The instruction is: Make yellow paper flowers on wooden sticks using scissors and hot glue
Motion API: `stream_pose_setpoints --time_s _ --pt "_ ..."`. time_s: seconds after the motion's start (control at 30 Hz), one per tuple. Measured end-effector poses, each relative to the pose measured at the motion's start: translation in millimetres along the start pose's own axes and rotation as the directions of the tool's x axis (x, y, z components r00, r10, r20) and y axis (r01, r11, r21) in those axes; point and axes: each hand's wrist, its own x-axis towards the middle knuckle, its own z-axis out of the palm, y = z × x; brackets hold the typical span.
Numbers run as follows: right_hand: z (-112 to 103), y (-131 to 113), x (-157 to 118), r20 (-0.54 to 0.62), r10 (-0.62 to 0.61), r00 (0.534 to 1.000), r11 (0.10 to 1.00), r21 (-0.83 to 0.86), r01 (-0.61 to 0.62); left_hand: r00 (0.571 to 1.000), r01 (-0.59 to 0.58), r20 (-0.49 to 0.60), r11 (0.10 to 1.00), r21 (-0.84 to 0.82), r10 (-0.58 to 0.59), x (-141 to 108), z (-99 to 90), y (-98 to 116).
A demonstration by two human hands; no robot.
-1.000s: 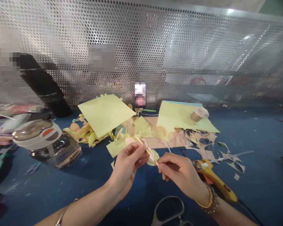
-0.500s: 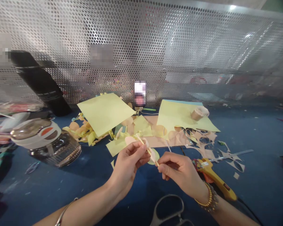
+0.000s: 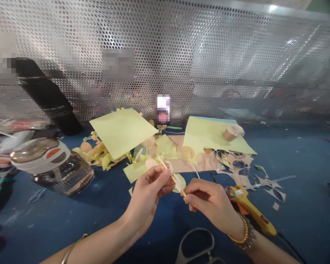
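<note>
A thin pale-yellow stick [image 3: 174, 178] slants down to the right between my two hands, with a whitish-pink paper piece [image 3: 178, 184] against it. Its upper part is pinched between thumb and fingers of my left hand [image 3: 152, 185]. My right hand [image 3: 207, 198] grips the lower end with thumb and forefinger. Just behind the stick lies a round light-green paper piece [image 3: 183, 180]. A pale pink paper round [image 3: 151, 163] shows beyond the left fingers. My palms and some fingertips are hidden.
Yellow sheets [image 3: 123, 132] and cut scraps [image 3: 238, 165] cover the middle of the blue table [image 3: 99, 220]. A yellow glue gun [image 3: 257, 216] lies by my right wrist, scissors [image 3: 196, 234] at the front. A glass jar [image 3: 63, 172] and black bottle [image 3: 49, 97] are left; tape [image 3: 232, 132] rests right.
Both hands keep their hold on the stick and stay almost in place. The view has shifted very slightly; nothing else has visibly moved.
</note>
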Motion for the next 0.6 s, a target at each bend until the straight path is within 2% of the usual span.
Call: stream_pose_setpoints --time_s 0.1,0.17,0.27,0.37,0.5,0.6 --pt "-6 -6 -1 0.012 -0.033 0.999 0.996 -0.081 0.034 0.991 -0.123 -0.051 0.992 -0.009 0.122 -2 -3.5 22" --pt "-12 -12 -3 0.039 -0.039 0.998 0.973 -0.225 0.047 0.961 -0.251 -0.118 0.968 0.000 0.249 -4 -10.0 40" --pt "-19 -17 -11 0.172 0.010 0.985 0.868 -0.490 0.077 0.922 -0.327 -0.207 0.945 0.033 0.326 -10 -25.6 58" --pt "-25 -14 -17 0.282 0.038 0.959 0.730 -0.664 0.166 0.914 -0.299 -0.272 0.953 0.051 0.301 -19 -42.8 59" --pt "-36 -10 -13 0.277 -0.009 0.961 0.612 -0.758 0.225 0.926 -0.213 -0.306 0.975 0.057 0.220 -23 -57.7 50" --pt "-44 -14 3 0.325 -0.002 0.946 0.535 -0.799 0.276 0.930 -0.173 -0.323 0.984 0.040 0.177 -21 -59.5 46"
